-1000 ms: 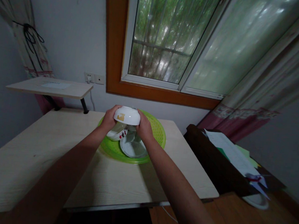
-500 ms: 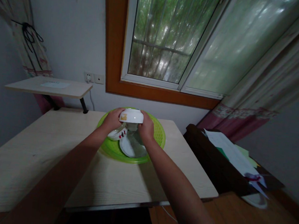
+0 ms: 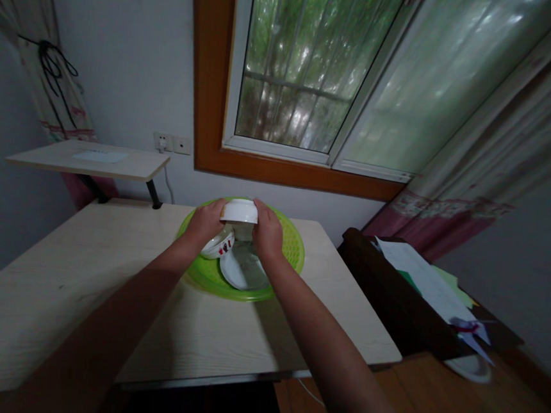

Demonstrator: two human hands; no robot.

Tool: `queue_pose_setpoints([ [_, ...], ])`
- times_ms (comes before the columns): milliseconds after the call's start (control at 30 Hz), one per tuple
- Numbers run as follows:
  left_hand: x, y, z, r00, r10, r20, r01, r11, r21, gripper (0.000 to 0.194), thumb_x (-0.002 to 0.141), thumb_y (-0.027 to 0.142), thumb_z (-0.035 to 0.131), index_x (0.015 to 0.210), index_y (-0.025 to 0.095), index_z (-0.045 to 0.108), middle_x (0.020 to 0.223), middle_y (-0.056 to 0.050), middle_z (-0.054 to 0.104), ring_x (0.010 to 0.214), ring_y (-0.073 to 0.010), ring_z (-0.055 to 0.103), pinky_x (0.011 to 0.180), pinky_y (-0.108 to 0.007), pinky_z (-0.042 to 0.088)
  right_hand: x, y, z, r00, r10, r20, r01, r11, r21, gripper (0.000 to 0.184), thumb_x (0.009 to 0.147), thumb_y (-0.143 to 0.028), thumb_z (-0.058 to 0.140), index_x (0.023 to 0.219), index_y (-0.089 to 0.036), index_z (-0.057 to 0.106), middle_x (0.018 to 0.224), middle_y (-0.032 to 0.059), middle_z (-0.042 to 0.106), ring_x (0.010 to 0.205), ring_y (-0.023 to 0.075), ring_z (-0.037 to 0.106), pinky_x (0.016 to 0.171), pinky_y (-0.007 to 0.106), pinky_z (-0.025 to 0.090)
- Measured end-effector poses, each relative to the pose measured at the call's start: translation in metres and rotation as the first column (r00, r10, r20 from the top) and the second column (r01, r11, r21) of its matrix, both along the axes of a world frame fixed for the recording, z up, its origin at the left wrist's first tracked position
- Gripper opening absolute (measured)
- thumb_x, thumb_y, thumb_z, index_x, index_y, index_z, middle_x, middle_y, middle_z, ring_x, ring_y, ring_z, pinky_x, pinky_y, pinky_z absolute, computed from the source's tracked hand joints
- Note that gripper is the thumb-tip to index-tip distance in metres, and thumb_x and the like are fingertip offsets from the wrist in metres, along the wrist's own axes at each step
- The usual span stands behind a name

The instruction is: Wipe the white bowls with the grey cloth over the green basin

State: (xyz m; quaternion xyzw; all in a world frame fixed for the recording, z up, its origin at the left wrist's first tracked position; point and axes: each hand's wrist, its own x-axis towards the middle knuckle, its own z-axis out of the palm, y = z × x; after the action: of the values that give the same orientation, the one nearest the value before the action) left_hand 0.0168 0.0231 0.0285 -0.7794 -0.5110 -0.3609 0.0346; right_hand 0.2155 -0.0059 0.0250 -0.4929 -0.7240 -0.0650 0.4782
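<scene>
A white bowl [image 3: 240, 211] is held between my two hands over the far part of a round green plastic basket [image 3: 215, 286]. My left hand [image 3: 207, 222] grips its left side, and my right hand [image 3: 267, 233] grips its right side. Below and to the left, a second white bowl with a red and black pattern [image 3: 218, 246] lies in the basket, partly behind my left hand. A white plate [image 3: 243, 271] rests near the basket's front. Under the held bowl is something pale that I cannot make out.
The basket stands on a light wooden table [image 3: 106, 269] against the wall. A small raised shelf [image 3: 91, 158] with a paper on it is at the back left. Right of the table, papers [image 3: 432, 288] lie on a dark brown piece of furniture [image 3: 374, 292].
The white bowl first shifted right, then slightly back left, turning so its yellow mark is mostly out of sight. Both hands moved along with it, still gripping.
</scene>
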Motion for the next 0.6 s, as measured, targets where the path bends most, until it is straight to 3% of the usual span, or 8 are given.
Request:
queue_pose_setpoints([
  [200, -0.003, 0.004, 0.0, 0.997, 0.0, 0.074, -0.001, 1.0, 0.015, 0.034, 0.083, 0.009, 0.052, 0.113, 0.018, 0.064, 0.109, -0.011, 0.073, 0.1, -0.0263, 0.068, 0.087, -0.035, 0.05, -0.003, -0.004, 0.005, 0.981, 0.179, 0.077, -0.187, 0.976, 0.116, 0.057, 0.093, -0.006, 0.041, 0.146, -0.024, 0.052, 0.149, 0.0074, 0.058, 0.139, 0.0204, 0.052, 0.12, 0.045, 0.042],
  [367, -0.005, 0.006, 0.0, 0.989, -0.011, 0.15, 0.01, 1.0, 0.004, 0.027, 0.086, 0.01, 0.048, 0.107, 0.02, 0.062, 0.106, -0.011, 0.072, 0.1, -0.0242, 0.066, 0.089, -0.035, 0.05, -0.017, -0.016, 0.011, 0.876, 0.361, 0.321, -0.408, 0.908, 0.094, 0.058, 0.097, -0.007, 0.039, 0.15, -0.028, 0.047, 0.157, 0.0039, 0.049, 0.152, 0.0169, 0.035, 0.127, 0.048, 0.031],
  [467, -0.006, 0.008, 0.0, 0.975, -0.015, 0.22, 0.014, 1.0, 0.007, 0.026, 0.086, 0.012, 0.048, 0.108, 0.02, 0.062, 0.106, -0.01, 0.072, 0.101, -0.0238, 0.066, 0.091, -0.035, 0.05, -0.02, -0.018, 0.012, 0.855, 0.365, 0.368, -0.424, 0.901, 0.09, 0.064, 0.094, -0.005, 0.04, 0.154, -0.027, 0.041, 0.16, 0.0046, 0.045, 0.154, 0.0173, 0.031, 0.129, 0.05, 0.028],
  [600, -0.008, 0.01, 0.0, 0.964, 0.012, 0.265, -0.02, 0.999, 0.03, 0.036, 0.081, 0.008, 0.049, 0.112, 0.019, 0.062, 0.107, -0.01, 0.071, 0.103, -0.024, 0.066, 0.092, -0.035, 0.05, -0.015, -0.017, 0.015, 0.909, 0.317, 0.271, -0.355, 0.929, 0.104, 0.071, 0.09, -0.007, 0.047, 0.158, -0.024, 0.034, 0.163, 0.0085, 0.039, 0.155, 0.0212, 0.029, 0.128, 0.051, 0.028],
])
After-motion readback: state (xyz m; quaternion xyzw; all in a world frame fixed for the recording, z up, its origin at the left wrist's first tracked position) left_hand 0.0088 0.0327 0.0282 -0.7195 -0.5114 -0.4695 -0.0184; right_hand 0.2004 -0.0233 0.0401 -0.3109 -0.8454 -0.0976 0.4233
